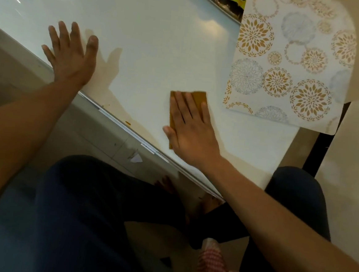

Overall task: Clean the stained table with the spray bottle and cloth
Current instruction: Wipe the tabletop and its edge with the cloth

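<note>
Pressing one folded mustard cloth (196, 98) onto the white table (152, 45), the right hand (191, 128) lies flat, fingers straight; the left hand (71, 56), fingers spread, rests at the table's edge beyond one orange stain (128, 122).

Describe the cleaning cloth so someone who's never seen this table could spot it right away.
Start at the white table and follow its near edge toward the flower-patterned mat on the right. Just left of that mat, the right hand presses flat on a folded cloth. It is plain mustard-brown, the only solid-coloured thing lying on the tabletop.
</note>
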